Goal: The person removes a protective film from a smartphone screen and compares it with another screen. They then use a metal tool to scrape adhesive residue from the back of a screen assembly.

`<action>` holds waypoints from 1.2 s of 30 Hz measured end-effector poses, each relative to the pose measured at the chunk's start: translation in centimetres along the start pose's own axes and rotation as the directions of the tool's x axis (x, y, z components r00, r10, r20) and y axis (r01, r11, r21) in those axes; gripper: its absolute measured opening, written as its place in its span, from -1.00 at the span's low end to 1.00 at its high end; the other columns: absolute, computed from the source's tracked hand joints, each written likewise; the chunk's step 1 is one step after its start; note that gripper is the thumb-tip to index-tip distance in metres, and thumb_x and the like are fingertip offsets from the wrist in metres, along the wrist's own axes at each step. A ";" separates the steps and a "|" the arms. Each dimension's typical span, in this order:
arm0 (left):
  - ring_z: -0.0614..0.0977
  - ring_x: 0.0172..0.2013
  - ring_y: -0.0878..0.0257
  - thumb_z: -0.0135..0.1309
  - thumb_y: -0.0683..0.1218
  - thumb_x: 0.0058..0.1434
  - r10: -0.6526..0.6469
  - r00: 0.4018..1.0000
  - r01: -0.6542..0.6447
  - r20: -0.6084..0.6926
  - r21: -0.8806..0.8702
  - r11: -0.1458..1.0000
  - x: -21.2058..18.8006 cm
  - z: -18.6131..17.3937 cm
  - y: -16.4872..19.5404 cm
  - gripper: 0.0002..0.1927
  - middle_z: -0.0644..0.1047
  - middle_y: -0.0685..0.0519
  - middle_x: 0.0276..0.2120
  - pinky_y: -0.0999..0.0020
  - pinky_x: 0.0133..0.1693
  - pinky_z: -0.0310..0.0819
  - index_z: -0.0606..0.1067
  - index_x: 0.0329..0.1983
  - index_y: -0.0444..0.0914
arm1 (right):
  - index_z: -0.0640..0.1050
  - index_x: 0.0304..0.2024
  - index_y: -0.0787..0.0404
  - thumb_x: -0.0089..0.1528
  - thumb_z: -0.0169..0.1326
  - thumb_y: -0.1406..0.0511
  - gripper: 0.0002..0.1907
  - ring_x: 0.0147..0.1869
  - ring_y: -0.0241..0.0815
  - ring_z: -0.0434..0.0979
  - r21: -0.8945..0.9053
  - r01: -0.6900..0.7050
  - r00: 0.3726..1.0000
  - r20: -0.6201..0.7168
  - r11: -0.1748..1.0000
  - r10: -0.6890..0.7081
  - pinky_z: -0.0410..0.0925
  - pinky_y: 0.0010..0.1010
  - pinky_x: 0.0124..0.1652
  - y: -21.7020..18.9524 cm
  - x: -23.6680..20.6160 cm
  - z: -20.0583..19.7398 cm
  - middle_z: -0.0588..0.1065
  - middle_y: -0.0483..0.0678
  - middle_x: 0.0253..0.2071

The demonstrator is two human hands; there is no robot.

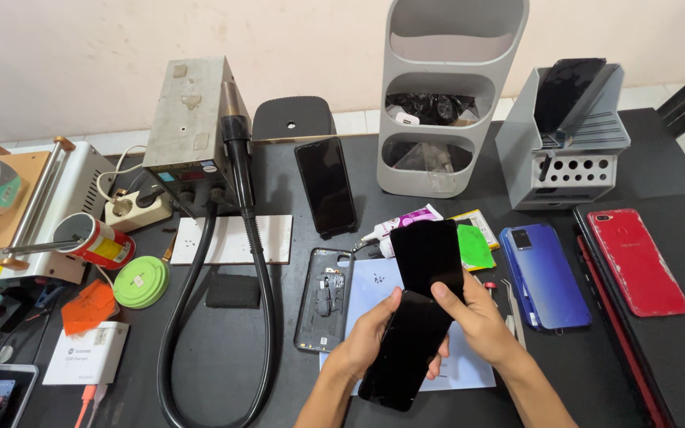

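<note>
L hand point(370, 337) grip around lower black phone point(404, 349), R hand point(477, 317) grip pinching upper black screen point(427, 257) over blue sheet point(370, 289).

This is a phone repair workshop. A hot air machine point(196, 135), an opened phone point(323, 299) and spare phones point(545, 273) lie on the black tabletop point(223, 357).

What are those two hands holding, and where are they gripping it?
The left hand cradles a black phone from beneath, at its upper left edge. The right hand pinches the lower end of a black screen panel above it.
</note>
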State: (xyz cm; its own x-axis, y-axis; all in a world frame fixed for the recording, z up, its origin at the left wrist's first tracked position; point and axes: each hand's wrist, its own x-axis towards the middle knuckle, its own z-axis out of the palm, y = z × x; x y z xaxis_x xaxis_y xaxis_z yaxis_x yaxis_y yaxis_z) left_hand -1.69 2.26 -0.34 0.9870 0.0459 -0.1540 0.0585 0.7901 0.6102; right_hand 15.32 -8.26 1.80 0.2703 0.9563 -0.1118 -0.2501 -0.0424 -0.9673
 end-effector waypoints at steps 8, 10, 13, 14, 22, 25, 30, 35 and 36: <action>0.63 -0.32 -0.08 -0.61 0.32 0.58 0.010 1.000 -0.010 -0.003 -0.024 1.000 0.1 0.5 0.1 -0.15 0.55 -0.27 -0.23 0.09 -0.16 0.56 0.45 -0.01 -0.51 | 0.36 0.19 0.23 0.32 -0.06 0.17 -0.56 -0.78 -0.24 0.41 0.043 -0.096 0.992 -0.074 0.994 0.099 0.34 -0.43 -0.72 -0.6 -0.2 0.9 0.52 -0.01 -0.57; 0.63 -0.33 -0.10 -0.61 0.31 0.58 0.003 1.000 -0.003 -0.015 -0.045 0.999 0.0 0.5 0.3 -0.16 0.55 -0.29 -0.23 0.07 -0.16 0.56 0.44 -0.01 -0.51 | 0.38 0.19 0.22 0.31 -0.05 0.17 -0.56 -0.79 -0.23 0.40 0.020 -0.117 0.986 -0.115 0.993 0.118 0.32 -0.42 -0.74 -0.8 -0.1 1.3 0.52 -0.01 -0.58; 0.63 -0.33 -0.12 -0.60 0.29 0.59 0.004 1.000 -0.004 -0.017 -0.038 0.999 0.2 0.6 0.3 -0.17 0.55 -0.32 -0.23 0.06 -0.15 0.57 0.44 -0.01 -0.52 | 0.40 0.19 0.21 0.30 -0.02 0.18 -0.56 -0.79 -0.22 0.40 -0.032 -0.107 0.979 -0.176 0.994 0.100 0.31 -0.43 -0.75 -1.2 -0.1 1.7 0.52 0.01 -0.59; 0.62 -0.32 -0.12 -0.60 0.29 0.60 0.004 1.000 -0.004 0.000 -0.046 0.999 0.3 0.7 0.3 -0.18 0.55 -0.32 -0.22 0.06 -0.14 0.56 0.43 0.00 -0.53 | 0.40 0.19 0.22 0.30 -0.02 0.18 -0.56 -0.79 -0.22 0.40 -0.043 -0.087 0.978 -0.192 0.995 0.077 0.31 -0.43 -0.75 -1.4 -0.2 1.7 0.52 0.02 -0.60; 0.64 -0.35 -0.13 -0.62 0.35 0.56 0.026 0.998 -0.028 -0.052 -0.037 0.999 0.5 0.6 -0.3 -0.10 0.55 -0.30 -0.25 0.07 -0.21 0.59 0.44 0.03 -0.53 | 0.44 0.02 0.25 0.28 0.00 0.16 -0.64 -0.86 -0.22 0.33 0.089 -0.074 0.962 -0.257 0.993 0.094 0.24 -0.38 -0.85 -0.8 -0.4 2.1 0.47 0.01 -0.67; 0.65 -0.33 -0.13 -0.66 0.39 0.55 -0.013 0.999 0.014 -0.045 0.004 1.000 0.6 0.0 -0.6 -0.06 0.55 -0.31 -0.25 0.07 -0.19 0.60 0.43 0.02 -0.54 | 0.48 -0.01 0.31 0.32 0.04 0.19 -0.67 -0.80 -0.24 0.38 0.023 -0.028 0.978 -0.208 0.999 0.032 0.26 -0.44 -0.79 -0.5 -0.1 1.5 0.53 0.00 -0.59; 0.64 -0.32 -0.14 -0.69 0.28 0.58 -0.047 0.997 0.051 -0.067 0.068 0.996 1.0 -0.7 -1.2 -0.15 0.56 -0.34 -0.23 0.07 -0.18 0.59 0.41 0.14 -0.52 | 0.48 0.17 0.12 0.23 0.04 0.22 -0.57 -0.85 -0.23 0.33 -0.008 -0.222 0.941 -0.266 0.975 0.212 0.18 -0.40 -0.84 -0.8 0.0 1.9 0.52 0.00 -0.63; 0.65 -0.34 -0.16 -0.70 0.27 0.58 -0.026 0.997 0.023 -0.078 -0.039 0.999 1.4 -0.7 -1.1 -0.16 0.56 -0.34 -0.25 0.04 -0.21 0.62 0.39 0.17 -0.52 | 0.48 0.13 0.25 0.28 0.05 0.20 -0.59 -0.83 -0.33 0.32 -0.014 -0.089 0.976 -0.202 0.996 0.084 0.20 -0.49 -0.82 -0.7 0.4 2.0 0.52 -0.04 -0.59; 0.65 -0.34 -0.17 -0.69 0.27 0.59 -0.029 0.997 0.025 -0.075 -0.048 0.999 1.4 -0.6 -1.1 -0.16 0.56 -0.34 -0.24 0.03 -0.20 0.62 0.38 0.19 -0.52 | 0.48 0.14 0.25 0.29 0.06 0.19 -0.59 -0.81 -0.36 0.32 -0.017 -0.060 0.980 -0.190 0.998 0.055 0.21 -0.52 -0.80 -0.5 0.3 1.8 0.52 -0.05 -0.57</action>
State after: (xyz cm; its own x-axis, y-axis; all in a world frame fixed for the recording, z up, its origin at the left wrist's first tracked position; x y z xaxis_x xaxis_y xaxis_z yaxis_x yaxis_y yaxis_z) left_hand -0.42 1.85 -1.68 0.9709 0.0688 -0.2292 0.0760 0.8196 0.5679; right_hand 13.83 -7.46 2.65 0.4275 0.8802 -0.2063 -0.2496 -0.1044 -0.9627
